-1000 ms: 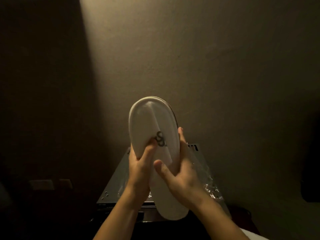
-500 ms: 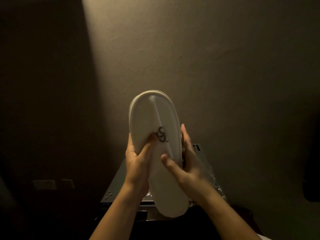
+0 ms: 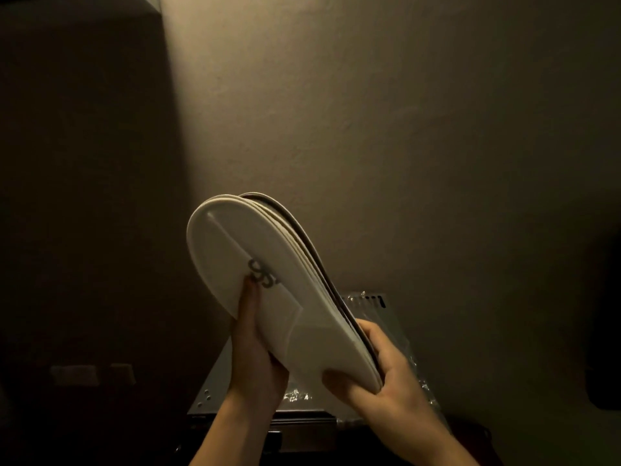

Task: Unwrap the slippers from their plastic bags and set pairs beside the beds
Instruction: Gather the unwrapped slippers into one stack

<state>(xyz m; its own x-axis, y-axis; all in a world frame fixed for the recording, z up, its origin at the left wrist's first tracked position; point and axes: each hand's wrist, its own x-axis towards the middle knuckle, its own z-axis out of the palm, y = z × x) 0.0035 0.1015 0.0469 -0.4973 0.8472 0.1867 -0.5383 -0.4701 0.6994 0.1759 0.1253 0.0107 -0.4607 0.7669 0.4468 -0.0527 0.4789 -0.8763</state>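
L hand (image 3: pixel 255 358) & R hand (image 3: pixel 386 378) both grip the white slippers (image 3: pixel 268 284), bag (image 3: pixel 400 344) off; best peel pair apart slow, w/ thumbs.

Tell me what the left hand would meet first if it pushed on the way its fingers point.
The left hand already presses the white slippers; its fingers point up along the top one, toward its logo. Past the toe, probably only the wall; depth is unclear.
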